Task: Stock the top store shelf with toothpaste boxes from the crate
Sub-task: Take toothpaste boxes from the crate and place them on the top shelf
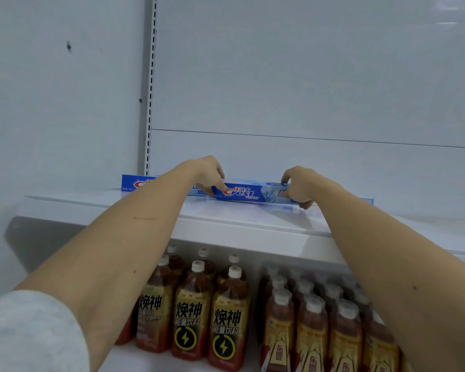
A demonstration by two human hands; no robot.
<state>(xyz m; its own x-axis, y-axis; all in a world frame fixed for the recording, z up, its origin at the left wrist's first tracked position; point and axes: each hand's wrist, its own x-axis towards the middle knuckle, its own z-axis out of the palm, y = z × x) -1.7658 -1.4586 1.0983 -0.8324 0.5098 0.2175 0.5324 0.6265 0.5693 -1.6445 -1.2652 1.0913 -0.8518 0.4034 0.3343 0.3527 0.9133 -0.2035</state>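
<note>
Back panel: pale grey metal shelving wall (306,76) with a slotted upright at left; sets how deep the stock can go.
Top shelf: glossy white metal top shelf (253,221), seen from just below its front lip; only toothpaste stands on it.
Lower shelf: rows of brown energy-drink bottles with white caps (193,312) fill the tier beneath; no part in this task.
Crate: not in view.
Placed box: long blue cardboard toothpaste box (134,183) lies lengthwise near the shelf's left end, close to the back panel, logo facing out. Likely the start of a row.
Held box: second blue toothpaste box with a red-and-white logo (250,194), same orientation, just right of the first, a little nearer the front edge. Whether it rests on the shelf or sits slightly above it cannot be told.
Left hand: left hand (210,174) pinches the held box's left end, fingers curled over its top.
Right hand: right hand (298,187) grips the right end likewise.
Judgement: gripping both ends keeps the long box level and square for butting against its neighbour.
</note>
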